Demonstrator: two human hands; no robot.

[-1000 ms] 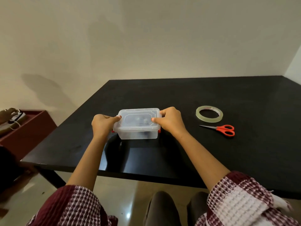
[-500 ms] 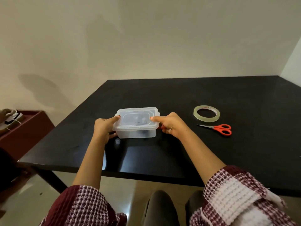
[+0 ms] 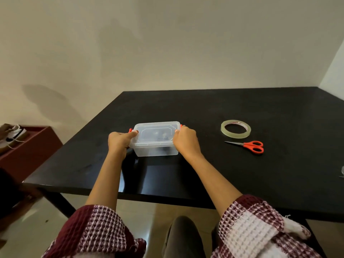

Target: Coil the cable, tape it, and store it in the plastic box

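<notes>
A clear plastic box (image 3: 155, 144) with its lid on stands on the black table (image 3: 223, 170). Orange latches stick out at its left and right ends. Something dark shows dimly through the lid and wall; I cannot make out the cable. My left hand (image 3: 120, 141) grips the box's left end, thumb on the lid's edge. My right hand (image 3: 186, 141) grips the right end, fingers over the latch there.
A roll of clear tape (image 3: 235, 128) lies flat to the right of the box. Orange-handled scissors (image 3: 248, 145) lie just in front of the roll. A red-brown shelf (image 3: 31, 151) holding a white shoe stands left of the table.
The box has shifted slightly away from me. Both hands moved from the lid's near corners to the two ends, and the orange latches now stick out at the sides.
</notes>
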